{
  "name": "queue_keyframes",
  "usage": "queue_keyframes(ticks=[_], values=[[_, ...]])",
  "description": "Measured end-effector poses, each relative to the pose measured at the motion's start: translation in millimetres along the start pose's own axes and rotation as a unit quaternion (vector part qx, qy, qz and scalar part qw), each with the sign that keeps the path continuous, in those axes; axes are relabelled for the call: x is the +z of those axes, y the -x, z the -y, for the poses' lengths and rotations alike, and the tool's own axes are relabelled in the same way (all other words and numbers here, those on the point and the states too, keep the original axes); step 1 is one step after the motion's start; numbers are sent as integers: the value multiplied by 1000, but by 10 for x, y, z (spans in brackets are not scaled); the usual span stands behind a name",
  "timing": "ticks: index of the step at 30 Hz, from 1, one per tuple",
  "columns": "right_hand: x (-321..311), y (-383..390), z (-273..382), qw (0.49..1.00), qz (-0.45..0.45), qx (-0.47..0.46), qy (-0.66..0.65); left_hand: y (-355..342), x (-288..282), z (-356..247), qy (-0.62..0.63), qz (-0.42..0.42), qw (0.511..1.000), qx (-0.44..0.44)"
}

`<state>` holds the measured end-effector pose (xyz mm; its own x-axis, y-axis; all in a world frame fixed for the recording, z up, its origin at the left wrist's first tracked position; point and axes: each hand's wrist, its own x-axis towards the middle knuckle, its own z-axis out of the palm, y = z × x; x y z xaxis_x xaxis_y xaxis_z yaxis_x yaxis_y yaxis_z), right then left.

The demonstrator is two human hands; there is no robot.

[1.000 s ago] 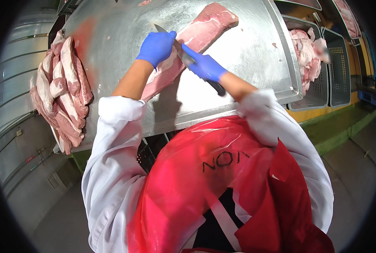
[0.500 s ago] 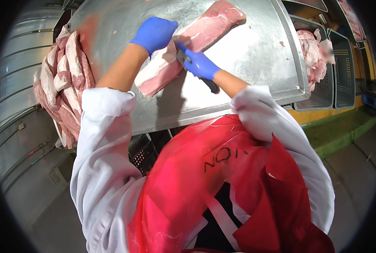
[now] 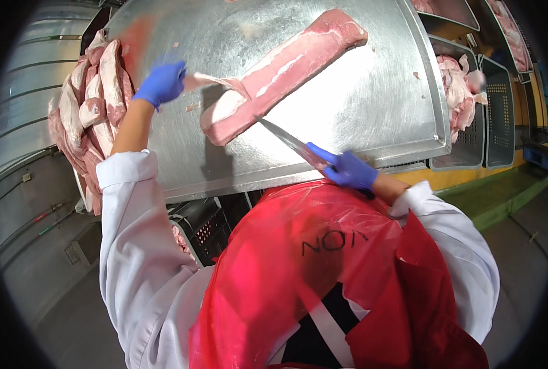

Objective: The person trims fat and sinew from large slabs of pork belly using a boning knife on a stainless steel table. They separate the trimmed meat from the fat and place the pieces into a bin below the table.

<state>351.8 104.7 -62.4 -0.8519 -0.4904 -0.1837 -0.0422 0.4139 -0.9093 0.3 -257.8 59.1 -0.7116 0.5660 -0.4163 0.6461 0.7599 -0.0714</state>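
A long pink slab of meat (image 3: 298,67) lies diagonally across the metal table (image 3: 390,111), with white fat at its near left end. My left hand (image 3: 163,84), in a blue glove, is closed on a pale strip of fat (image 3: 209,80) stretched out to the left of the slab. The strip's other end still joins the slab's upper surface. In my right hand (image 3: 349,169), also blue-gloved, is a knife (image 3: 292,142). Its blade points up and left, with the tip at the slab's near edge. The handle is mostly hidden by my fingers.
Several long pieces of meat (image 3: 92,111) are piled at the table's left. Beyond the right rim stands a grey crate (image 3: 464,150) holding pale trimmings (image 3: 455,92), beside another perforated grey crate (image 3: 500,117). More meat trays sit at the far right.
My left hand has moved left and slightly down, drawing the fat strip away from the slab. My right hand has pulled the knife back toward me and to the right.
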Motion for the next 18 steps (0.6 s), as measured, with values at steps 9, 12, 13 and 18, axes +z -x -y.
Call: queue_keyframes(ticks=[9,12,13,18], values=[[-459,-1796,249,972,-136,72,-180,-286,942,-525,251,30,967,-16],[-221,-2165,340,969,-116,127,-179,-225,710,-637,208,-22,978,-12],[-167,-2210,403,970,-105,148,-162,-218,692,-658,180,-44,983,1],[-27,-1468,645,984,-49,144,-97,-205,465,-804,89,-95,991,28]])
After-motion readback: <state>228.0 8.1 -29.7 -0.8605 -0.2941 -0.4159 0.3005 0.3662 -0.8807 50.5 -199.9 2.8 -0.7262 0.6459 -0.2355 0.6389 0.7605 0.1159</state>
